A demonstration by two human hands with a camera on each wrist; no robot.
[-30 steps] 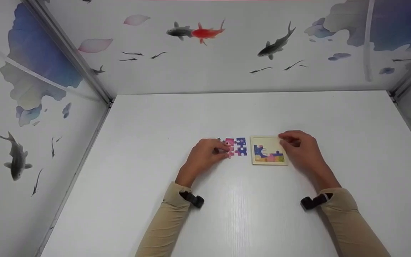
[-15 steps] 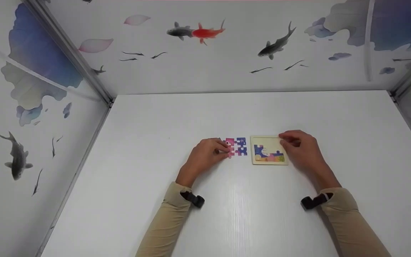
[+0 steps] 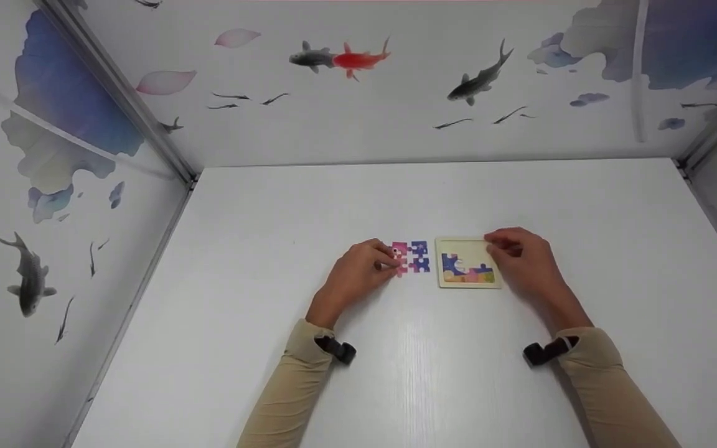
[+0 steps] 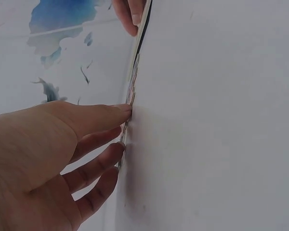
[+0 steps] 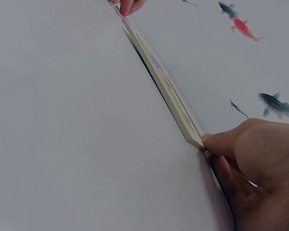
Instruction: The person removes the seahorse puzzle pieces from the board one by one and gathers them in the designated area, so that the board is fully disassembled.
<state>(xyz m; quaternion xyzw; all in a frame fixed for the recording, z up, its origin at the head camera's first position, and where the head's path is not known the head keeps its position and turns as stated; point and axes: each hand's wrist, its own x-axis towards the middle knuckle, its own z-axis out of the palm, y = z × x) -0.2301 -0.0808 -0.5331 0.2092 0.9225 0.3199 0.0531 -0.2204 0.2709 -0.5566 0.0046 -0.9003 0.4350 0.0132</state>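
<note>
In the head view, pink and purple jigsaw pieces lie in a block on the white table. My left hand is at their left side, thumb and curled fingers on the leftmost pieces, partly covering them. The left wrist view shows these pieces edge-on, flat on the table, with the thumb and fingertips at their edge. Just right of them lies a pale wooden puzzle tray, its lower part filled with several pieces. My right hand holds the tray's right edge near the upper corner, thumb against the side.
The white tabletop extends all around the hands. A back wall and side walls printed with fish and lotus leaves border it. A black strap camera sits on each wrist, over tan sleeves.
My left fingers have shifted slightly, and the dark blue bit of a piece that showed beside the index finger is now covered. The right hand and the tray stay in place.
</note>
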